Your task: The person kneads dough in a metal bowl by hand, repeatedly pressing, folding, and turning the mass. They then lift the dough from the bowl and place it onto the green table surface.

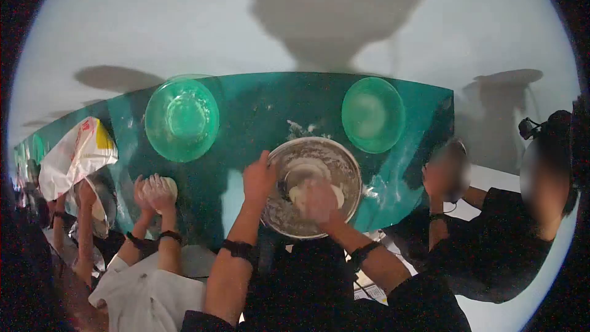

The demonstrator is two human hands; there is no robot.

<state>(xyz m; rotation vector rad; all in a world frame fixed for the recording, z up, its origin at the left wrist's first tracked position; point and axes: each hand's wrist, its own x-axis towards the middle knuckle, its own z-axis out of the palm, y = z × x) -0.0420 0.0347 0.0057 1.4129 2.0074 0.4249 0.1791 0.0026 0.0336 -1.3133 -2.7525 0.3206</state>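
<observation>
A metal bowl (351,175) with floury smears on its inner wall stands at the table's near edge, right in front of me. My left hand (260,179) is closed on the left side of its rim. Inside the bowl lies pale dough (335,195). My right hand (319,201) is down in the bowl on this dough, blurred by motion, and its fingers cannot be made out. Part of the dough is hidden beneath that hand.
Two green bowls, one at the left (182,120) and one at the right (373,115), stand farther back on the green table (246,110). Left of me, a person's hands (157,193) press dough. Beyond are a white bag (77,154) and another person's hands. Someone sits at the right holding a round bowl (458,169).
</observation>
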